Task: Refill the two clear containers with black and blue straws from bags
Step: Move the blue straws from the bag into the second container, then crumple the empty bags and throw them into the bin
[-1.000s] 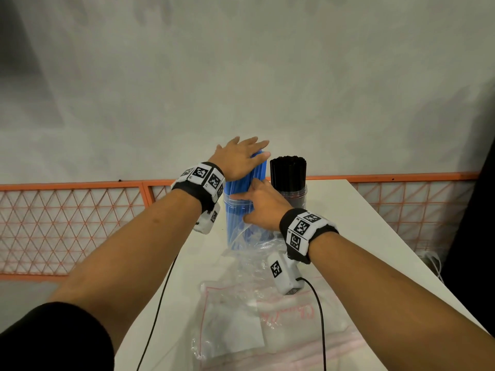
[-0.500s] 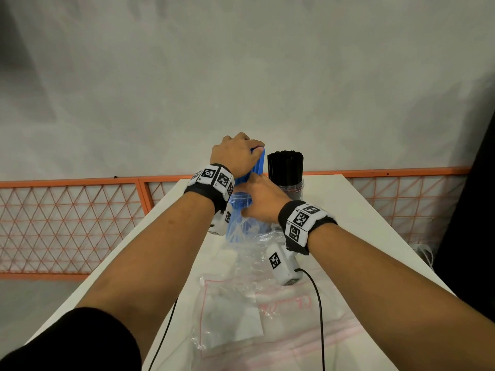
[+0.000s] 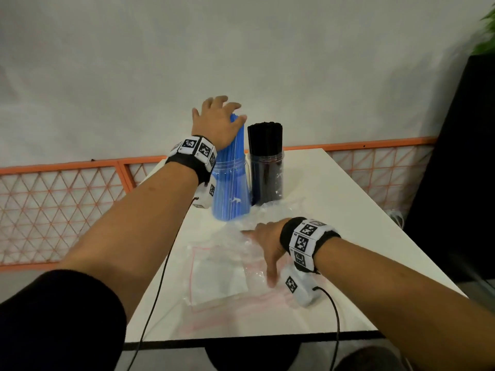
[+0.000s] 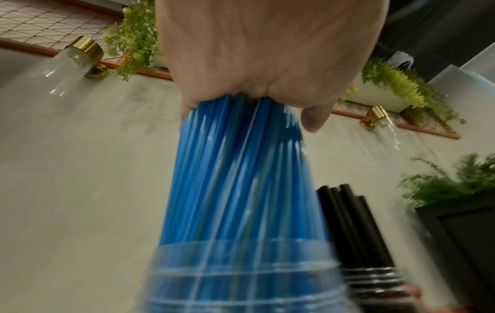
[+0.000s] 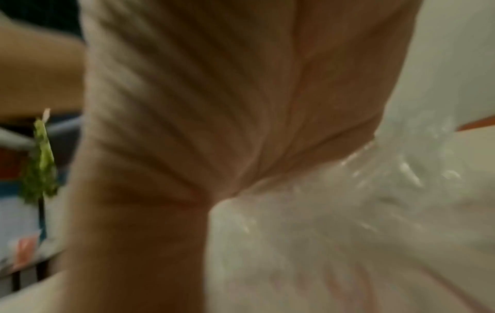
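Observation:
Blue straws (image 3: 232, 167) stand in a clear container (image 3: 231, 191) at the table's far end, bunched narrow at the top (image 4: 241, 169). My left hand (image 3: 217, 121) lies over their tips with fingers spread; in the left wrist view the palm (image 4: 267, 53) presses on the tips and the thumb hangs beside them. Right of it, black straws (image 3: 265, 140) fill the second clear container (image 3: 266, 180). My right hand (image 3: 265, 243) rests on crumpled clear bags (image 3: 219, 266) nearer to me, index finger and thumb straight. The right wrist view is blurred: palm against bunched plastic (image 5: 335, 222), fingers hidden.
The white table (image 3: 334, 210) is narrow, with its front edge close to me. An orange lattice fence (image 3: 53, 199) runs behind it and a dark planter (image 3: 460, 156) stands at the right. Black cables (image 3: 158, 285) trail from both wrists across the table.
My right hand has left the blue straw container and come down toward me onto the bags. My left hand went from gripping the straw tops to lying spread over them.

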Motion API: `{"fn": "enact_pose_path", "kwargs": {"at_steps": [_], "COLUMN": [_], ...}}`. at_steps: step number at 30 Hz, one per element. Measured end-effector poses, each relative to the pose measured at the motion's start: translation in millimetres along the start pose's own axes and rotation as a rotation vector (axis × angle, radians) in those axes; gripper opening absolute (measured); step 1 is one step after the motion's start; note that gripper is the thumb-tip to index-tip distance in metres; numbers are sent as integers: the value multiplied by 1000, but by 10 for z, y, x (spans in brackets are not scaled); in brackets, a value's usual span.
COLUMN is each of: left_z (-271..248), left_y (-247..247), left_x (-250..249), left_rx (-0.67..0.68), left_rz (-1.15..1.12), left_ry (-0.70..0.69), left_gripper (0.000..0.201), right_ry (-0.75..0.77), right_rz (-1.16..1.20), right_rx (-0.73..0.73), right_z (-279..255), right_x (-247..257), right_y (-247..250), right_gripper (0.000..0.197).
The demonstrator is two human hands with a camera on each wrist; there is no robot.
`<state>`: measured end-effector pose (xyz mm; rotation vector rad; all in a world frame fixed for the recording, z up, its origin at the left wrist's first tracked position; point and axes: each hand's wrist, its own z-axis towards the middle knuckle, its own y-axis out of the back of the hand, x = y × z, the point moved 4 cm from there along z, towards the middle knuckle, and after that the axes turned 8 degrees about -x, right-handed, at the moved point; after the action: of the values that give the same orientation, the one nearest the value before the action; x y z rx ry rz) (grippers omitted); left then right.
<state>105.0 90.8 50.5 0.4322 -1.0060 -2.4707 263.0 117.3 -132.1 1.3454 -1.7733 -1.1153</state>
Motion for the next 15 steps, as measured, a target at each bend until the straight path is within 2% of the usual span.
{"fn": "enact_pose_path", "kwargs": {"at_steps": [3,5,7,10,13,15], "left_z": [-187,-345,-473,-657,-853,-975], "left_y": [180,232,183,1,-161,-260], "left_x": [-173,-280,-351,-390,-400,-423], "left_rx": [-256,-316,-219,16,244,440], "left_rz": [-168,-355,-504,-590,-623,-619], "left_ry": [-59,-28,68,153,167,122], "left_gripper": [36,21,13,14,11,24], "right_ry": [29,39,53,84,101,116], "right_rz": [41,118,128,106,239,419], "right_rx": [-111,-161,-208,-327,-565,-770], "right_z": [6,-13,-41,-81,-172,-275], "right_x": [-10,-49,-63,-66,-209,-368], "right_y": [35,63,31,-15,109,246], "right_gripper": [121,94,66,23,2,7]}}
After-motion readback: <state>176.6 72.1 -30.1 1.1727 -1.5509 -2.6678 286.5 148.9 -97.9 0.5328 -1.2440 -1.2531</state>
